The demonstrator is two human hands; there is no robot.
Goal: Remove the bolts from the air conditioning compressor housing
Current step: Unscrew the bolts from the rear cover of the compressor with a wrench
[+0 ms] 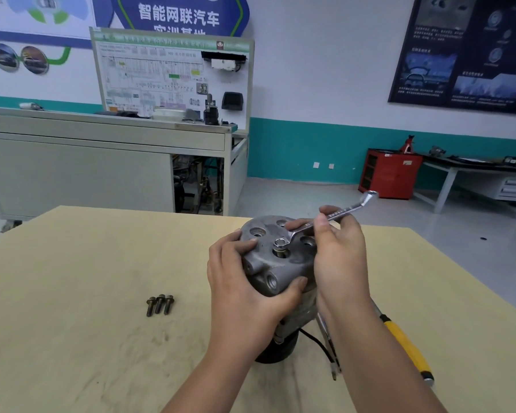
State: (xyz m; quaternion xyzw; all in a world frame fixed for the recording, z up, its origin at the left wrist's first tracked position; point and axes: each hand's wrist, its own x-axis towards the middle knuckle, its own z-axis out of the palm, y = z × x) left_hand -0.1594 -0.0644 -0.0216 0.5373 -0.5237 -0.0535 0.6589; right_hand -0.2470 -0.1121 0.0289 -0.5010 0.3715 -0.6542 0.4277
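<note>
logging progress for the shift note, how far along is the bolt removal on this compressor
Done: three dark loose bolts lie on the light wooden table, and the grey metal compressor housing shows empty holes on top. In hand: the left hand grips the housing while the right hand holds a silver ring spanner on a raised silver-headed bolt. Left: that bolt; whether others remain is hidden.

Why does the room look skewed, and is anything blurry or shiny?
Head view: the wide-angle lens stretches the edges, so the dark poster leans; light is soft, shadows faint; the wrench glints; print on the wiring board is too blurred to read.
</note>
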